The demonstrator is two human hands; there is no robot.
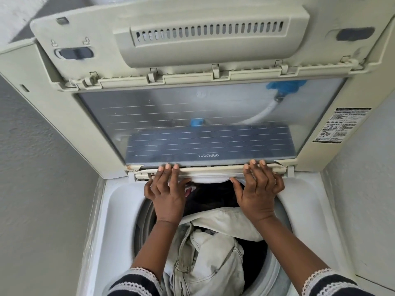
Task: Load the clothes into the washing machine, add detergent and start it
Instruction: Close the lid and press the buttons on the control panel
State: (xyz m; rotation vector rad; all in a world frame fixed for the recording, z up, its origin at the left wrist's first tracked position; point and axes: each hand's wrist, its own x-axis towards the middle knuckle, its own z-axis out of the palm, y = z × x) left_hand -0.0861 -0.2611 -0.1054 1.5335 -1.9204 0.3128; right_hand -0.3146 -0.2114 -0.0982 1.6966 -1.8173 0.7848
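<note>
A top-loading washing machine [111, 210] fills the view, its folding lid [192, 116] raised with a glass panel and a cream upper section. The drum holds clothes: pale denim [209, 253] on top and dark garments [213, 195] behind. My left hand [166, 193] and my right hand [258, 189] both rest with fairly straight fingers on the lid's lower cream edge [209, 169], spread apart over the drum's far side. No detergent is in view.
Grey textured walls close in at left [32, 167] and right [363, 189]. A warning label [339, 124] sits on the lid frame at right. Through the glass a white hose with a blue fitting [282, 90] shows behind the machine.
</note>
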